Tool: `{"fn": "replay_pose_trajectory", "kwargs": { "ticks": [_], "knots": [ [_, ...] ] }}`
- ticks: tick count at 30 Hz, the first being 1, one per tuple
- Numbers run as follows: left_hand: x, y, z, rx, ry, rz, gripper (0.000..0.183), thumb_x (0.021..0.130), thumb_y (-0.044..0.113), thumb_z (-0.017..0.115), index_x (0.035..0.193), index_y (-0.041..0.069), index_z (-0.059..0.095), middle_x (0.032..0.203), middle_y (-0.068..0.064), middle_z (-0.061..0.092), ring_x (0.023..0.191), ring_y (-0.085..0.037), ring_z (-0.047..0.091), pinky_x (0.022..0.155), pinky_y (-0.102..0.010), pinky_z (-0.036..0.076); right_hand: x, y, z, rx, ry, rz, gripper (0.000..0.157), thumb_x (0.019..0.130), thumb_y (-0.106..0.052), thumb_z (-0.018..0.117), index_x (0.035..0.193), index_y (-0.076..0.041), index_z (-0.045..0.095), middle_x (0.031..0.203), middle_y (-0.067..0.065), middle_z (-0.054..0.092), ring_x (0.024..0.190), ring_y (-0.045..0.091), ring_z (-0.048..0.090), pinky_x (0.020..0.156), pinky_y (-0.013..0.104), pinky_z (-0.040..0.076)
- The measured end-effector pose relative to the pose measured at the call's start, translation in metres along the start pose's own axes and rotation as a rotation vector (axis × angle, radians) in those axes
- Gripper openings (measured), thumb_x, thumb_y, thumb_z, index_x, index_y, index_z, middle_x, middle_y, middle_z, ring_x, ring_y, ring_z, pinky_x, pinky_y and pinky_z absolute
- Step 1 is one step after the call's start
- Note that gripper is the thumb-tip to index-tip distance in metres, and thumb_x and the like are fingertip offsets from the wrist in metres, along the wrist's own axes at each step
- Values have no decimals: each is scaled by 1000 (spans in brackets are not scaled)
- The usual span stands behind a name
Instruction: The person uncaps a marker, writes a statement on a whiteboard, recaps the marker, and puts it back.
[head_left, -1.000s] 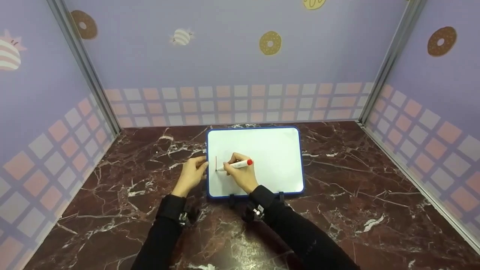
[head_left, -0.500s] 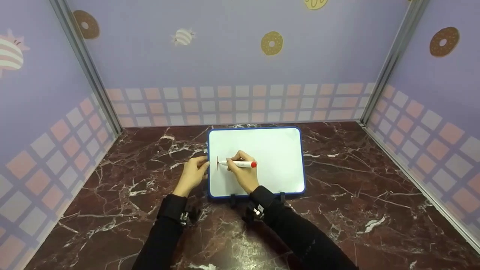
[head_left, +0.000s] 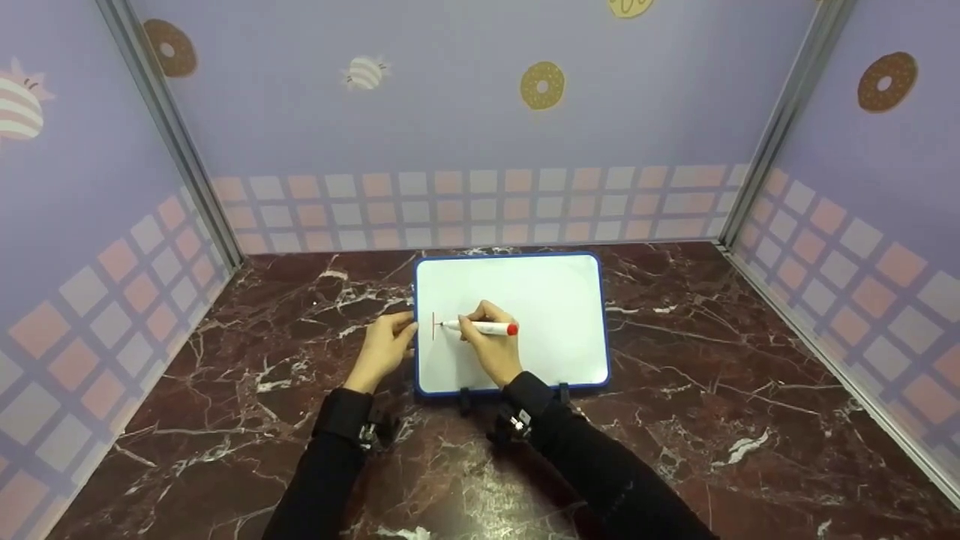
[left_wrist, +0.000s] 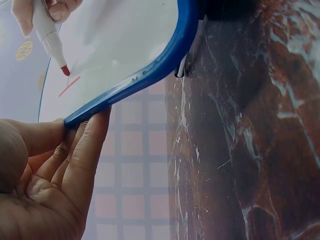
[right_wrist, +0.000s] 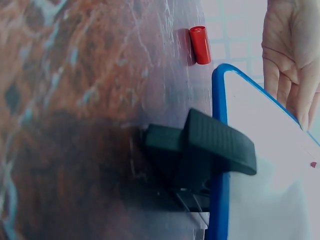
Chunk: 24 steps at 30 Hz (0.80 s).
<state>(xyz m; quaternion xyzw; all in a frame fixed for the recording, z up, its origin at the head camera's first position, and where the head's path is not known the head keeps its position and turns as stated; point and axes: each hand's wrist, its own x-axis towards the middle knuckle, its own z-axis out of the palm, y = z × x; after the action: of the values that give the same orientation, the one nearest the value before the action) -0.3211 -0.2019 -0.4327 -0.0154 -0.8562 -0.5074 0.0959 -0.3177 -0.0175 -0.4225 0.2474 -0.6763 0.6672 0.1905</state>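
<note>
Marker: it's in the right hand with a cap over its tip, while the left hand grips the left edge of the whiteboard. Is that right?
Not quite: the tip of the marker is uncapped. The left wrist view shows it bare and red, close to the red line. The right hand does hold the marker, and the left hand does grip the left edge of the whiteboard.

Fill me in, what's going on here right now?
A person is working at a blue-framed whiteboard. Their right hand holds a white marker with a red end, its tip just right of an upright red line near the board's left edge. Their left hand pinches that edge of the frame. Black supports grip the lower edge, and a red cap sits on the table.
</note>
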Motion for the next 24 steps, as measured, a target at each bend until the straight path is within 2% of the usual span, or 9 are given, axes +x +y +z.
{"fn": "replay_pose_trajectory", "kwargs": {
  "ticks": [6,13,19,24],
  "knots": [
    [0,-1,-2,-8,-9,-7,37,102,3,51,136,-11,52,126,-33,61,104,-43,68,79,-38,64,1,2,0,-17,10,-18,20,88,10,62,72,15,51,68,31,63,58,17,61,53,13,44],
    [0,-1,-3,-32,-23,0,38,102,3,50,136,-13,50,126,-34,61,103,-43,68,81,-39,64,4,28,0,43,65,3,20,91,5,63,74,10,54,69,31,64,59,10,61,55,15,47],
    [-1,-1,-2,-32,-15,9,37,102,2,50,136,-13,51,125,-34,61,104,-43,68,81,-42,63,6,5,-1,77,77,40,17,90,8,63,76,13,54,75,37,64,62,14,63,56,15,47],
    [-1,-1,-1,-30,-9,7,38,102,2,51,135,-14,50,124,-34,61,102,-43,69,82,-45,63,9,3,2,69,70,24,17,89,7,64,77,14,55,76,37,64,63,13,63,58,15,49]
  ]
}}
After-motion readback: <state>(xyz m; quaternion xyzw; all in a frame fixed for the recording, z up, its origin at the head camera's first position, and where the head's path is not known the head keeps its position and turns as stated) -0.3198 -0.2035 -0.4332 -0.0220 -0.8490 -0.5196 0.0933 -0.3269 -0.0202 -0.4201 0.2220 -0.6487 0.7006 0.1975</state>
